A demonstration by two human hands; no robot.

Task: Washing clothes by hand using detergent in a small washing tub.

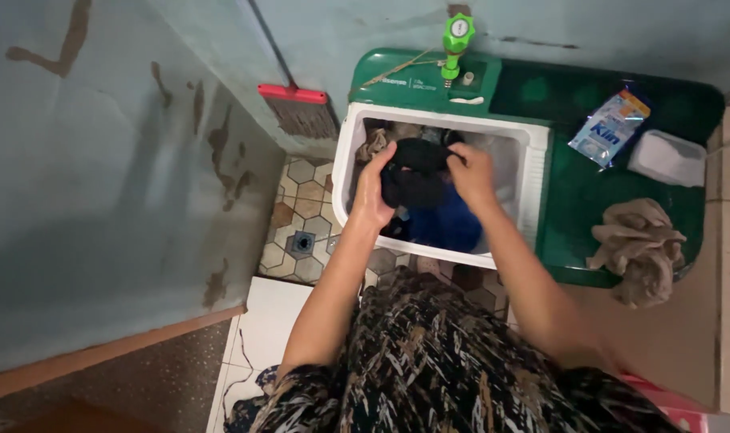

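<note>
A black garment hangs bunched over the open white tub of a green twin-tub washing machine. My left hand grips its left side and my right hand grips its right side. Blue cloth lies in the tub beneath it, and a beige piece shows at the tub's back left.
A green tap sticks out above the machine. On the green lid lie a blue-and-white detergent pouch, a white box and a crumpled beige cloth. A red-headed broom leans on the wall. A floor drain sits in the tiles.
</note>
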